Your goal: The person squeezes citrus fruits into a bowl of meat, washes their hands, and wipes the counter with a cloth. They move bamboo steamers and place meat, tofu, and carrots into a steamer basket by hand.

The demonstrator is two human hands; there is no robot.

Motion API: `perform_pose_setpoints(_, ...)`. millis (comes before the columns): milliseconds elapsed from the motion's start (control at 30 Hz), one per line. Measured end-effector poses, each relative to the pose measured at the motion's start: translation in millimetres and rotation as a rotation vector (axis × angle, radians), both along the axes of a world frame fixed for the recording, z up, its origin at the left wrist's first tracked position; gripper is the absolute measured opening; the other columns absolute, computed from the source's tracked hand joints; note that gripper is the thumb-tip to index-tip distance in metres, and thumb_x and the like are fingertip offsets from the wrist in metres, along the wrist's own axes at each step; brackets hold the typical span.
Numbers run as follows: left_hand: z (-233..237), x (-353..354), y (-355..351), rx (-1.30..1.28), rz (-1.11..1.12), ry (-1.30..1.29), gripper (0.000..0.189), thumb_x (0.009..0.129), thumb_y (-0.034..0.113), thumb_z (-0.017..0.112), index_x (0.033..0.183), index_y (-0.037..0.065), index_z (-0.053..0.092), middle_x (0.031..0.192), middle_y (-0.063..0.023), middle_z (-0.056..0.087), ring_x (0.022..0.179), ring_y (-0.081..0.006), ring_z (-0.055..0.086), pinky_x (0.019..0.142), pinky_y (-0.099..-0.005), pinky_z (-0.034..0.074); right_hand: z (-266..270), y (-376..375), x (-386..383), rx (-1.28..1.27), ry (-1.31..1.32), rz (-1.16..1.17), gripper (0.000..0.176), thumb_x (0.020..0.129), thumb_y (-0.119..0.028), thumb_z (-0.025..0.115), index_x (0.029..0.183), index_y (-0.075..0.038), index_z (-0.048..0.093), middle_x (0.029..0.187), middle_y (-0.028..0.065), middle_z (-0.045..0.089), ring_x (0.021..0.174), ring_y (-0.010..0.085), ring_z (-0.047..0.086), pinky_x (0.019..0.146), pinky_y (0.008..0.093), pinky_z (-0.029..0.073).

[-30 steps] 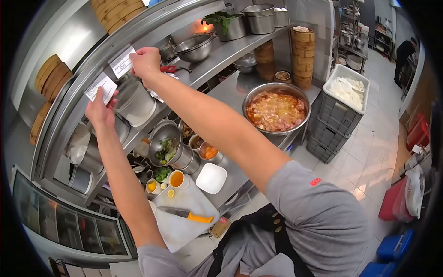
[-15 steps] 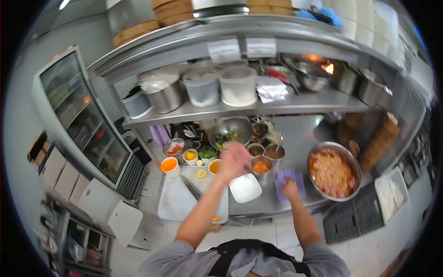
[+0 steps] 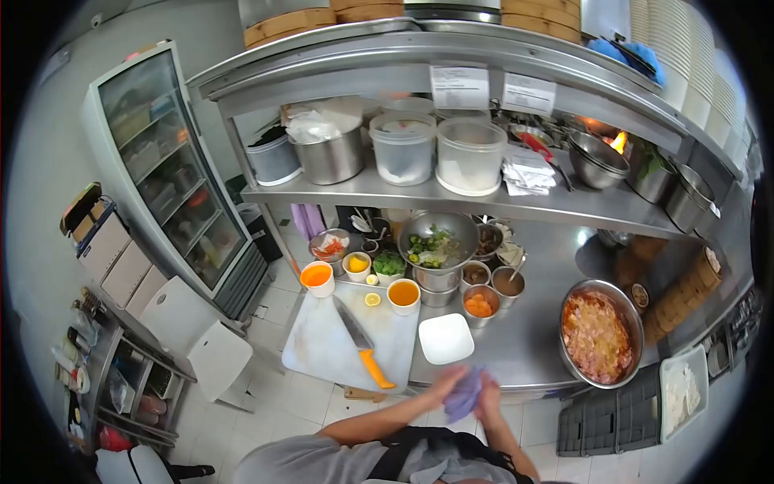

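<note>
Both hands met just below the white square plate (image 3: 446, 338), off the near edge of the counter (image 3: 524, 355). The left hand (image 3: 445, 384) and right hand (image 3: 488, 401) had their fingers curled round a purple cloth (image 3: 465, 395), bunched between the palms, seemingly so both could rub on it. Left of the plate, the orange-handled knife (image 3: 364, 345) lay flat on the cutting board (image 3: 318, 355), handle nearest the person. Right of the plate sat a big steel bowl (image 3: 561, 339).

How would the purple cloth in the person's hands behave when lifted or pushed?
Probably floppy: the purple cloth is bunched and folded between the left hand and right hand, keeping no shape of its own. Likely light, as it looks thin. Pushed on the steel counter, it would likely crumple rather than slide.
</note>
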State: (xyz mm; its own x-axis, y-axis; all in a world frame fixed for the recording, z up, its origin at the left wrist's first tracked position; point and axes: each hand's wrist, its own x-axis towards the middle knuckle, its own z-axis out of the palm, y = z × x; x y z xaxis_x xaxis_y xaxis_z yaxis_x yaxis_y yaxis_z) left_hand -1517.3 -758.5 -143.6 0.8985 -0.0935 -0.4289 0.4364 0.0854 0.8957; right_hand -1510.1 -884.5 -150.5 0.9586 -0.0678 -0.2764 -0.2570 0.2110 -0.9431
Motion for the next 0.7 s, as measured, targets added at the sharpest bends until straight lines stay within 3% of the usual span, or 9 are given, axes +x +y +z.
perform_pose_setpoints(33, -14.8, 6.3, -9.4, 0.028, 0.142, -0.075, 0.058, 0.083, 0.048, 0.055, 0.121, 0.005, 0.046, 0.122, -0.0143, 0.05, 0.112, -0.0237, 0.047, 0.089, -0.041, 0.043, -21.1, 21.9, -3.5, 0.586, 0.149, 0.04, 0.028, 0.092, -0.027, 0.045, 0.108, -0.004, 0.051, 0.103, 0.008, 0.057, 0.099, 0.023, 0.053, 0.091, 0.0339, 0.04)
perform_pose_setpoints(67, -3.5, 17.1, -1.0, 0.03, 0.154, -0.096, 0.058, 0.083, 0.048, 0.055, 0.121, 0.005, 0.046, 0.122, -0.0143, 0.05, 0.112, -0.0237, 0.047, 0.089, -0.041, 0.043, 40.7, 31.6, -15.9, 0.51, 0.161, -0.045, 0.029, 0.092, -0.026, 0.046, 0.112, -0.005, 0.048, 0.106, 0.009, 0.057, 0.1, 0.0223, 0.053, 0.09, 0.0374, 0.042)
perform_pose_setpoints(133, 59.6, 42.4, 22.2, 0.499, -0.625, -0.38, 0.06, 0.08, 0.04, 0.061, 0.126, 0.006, 0.043, 0.123, -0.0138, 0.05, 0.116, -0.0247, 0.046, 0.092, -0.0374, 0.041, 60.6, 5.9, -11.1, 0.733, -0.005, -0.007, 0.026, 0.091, -0.024, 0.05, 0.107, -0.004, 0.05, 0.1, 0.0064, 0.057, 0.091, 0.019, 0.055, 0.083, 0.0355, 0.046)
perform_pose_setpoints(300, 415.3, 64.8, 178.5, 0.546, 0.689, -1.582, 0.022, 0.076, 0.002, 0.057, 0.098, 0.001, 0.059, 0.091, -0.0124, 0.062, 0.088, -0.025, 0.059, 0.077, -0.0349, 0.045, 99.4, -48.9, 10.7, -0.101, -0.39, -0.326, 0.012, 0.09, -0.018, 0.049, 0.094, -0.006, 0.051, 0.084, 0.0019, 0.054, 0.075, 0.011, 0.051, 0.07, 0.0249, 0.044)
perform_pose_setpoints(333, 480.1, 69.6, 212.6, 0.882, 0.891, -1.899, 0.02, 0.076, 0.002, 0.056, 0.096, 0.0, 0.057, 0.089, -0.0128, 0.06, 0.084, -0.0275, 0.057, 0.075, -0.0362, 0.045, 96.9, -55.8, 14.7, -0.172, -0.425, -0.323, 0.013, 0.09, -0.017, 0.049, 0.092, -0.005, 0.052, 0.083, 0.0019, 0.054, 0.074, 0.0099, 0.049, 0.067, 0.025, 0.042)
perform_pose_setpoints(400, 577.6, 95.0, 259.7, 1.573, 1.166, -1.914, 0.032, 0.077, 0.015, 0.063, 0.105, 0.002, 0.055, 0.101, -0.0139, 0.059, 0.094, -0.0285, 0.055, 0.079, -0.0368, 0.044, 93.5, -62.5, 24.0, -0.236, -0.471, -0.343, 0.014, 0.09, -0.017, 0.05, 0.09, -0.003, 0.052, 0.081, 0.0018, 0.053, 0.072, 0.0088, 0.047, 0.063, 0.025, 0.04)
perform_pose_setpoints(500, 624.2, 127.8, 314.3, 2.049, 1.102, -1.137, 0.047, 0.07, 0.027, 0.071, 0.108, 0.003, 0.057, 0.103, -0.0151, 0.06, 0.096, -0.0275, 0.057, 0.081, -0.0358, 0.045, 80.4, -63.4, 52.6, -0.302, -0.385, -0.299, 0.013, 0.089, -0.016, 0.051, 0.086, -0.004, 0.051, 0.078, 0.0001, 0.052, 0.07, 0.0081, 0.046, 0.062, 0.0253, 0.039)
perform_pose_setpoints(567, 647.0, 131.9, 339.6, 1.481, 0.513, -0.847, 0.054, 0.064, 0.036, 0.076, 0.106, 0.004, 0.061, 0.1, -0.016, 0.063, 0.094, -0.0267, 0.06, 0.08, -0.035, 0.046, 60.9, -64.3, 71.6, 0.074, -0.352, -0.435, 0.012, 0.089, -0.018, 0.051, 0.086, -0.007, 0.053, 0.074, -0.0028, 0.051, 0.067, 0.0047, 0.044, 0.058, 0.0224, 0.038)
perform_pose_setpoints(700, 643.7, 111.6, 320.6, 1.355, 0.761, -1.149, 0.041, 0.067, 0.029, 0.074, 0.096, 0.001, 0.064, 0.089, -0.0152, 0.065, 0.085, -0.0244, 0.062, 0.076, -0.0336, 0.048, 34.1, -70.9, 75.5, 0.002, -0.318, -0.546, 0.013, 0.087, -0.018, 0.054, 0.084, -0.005, 0.054, 0.073, -0.0013, 0.052, 0.065, 0.0067, 0.045, 0.058, 0.0246, 0.039)
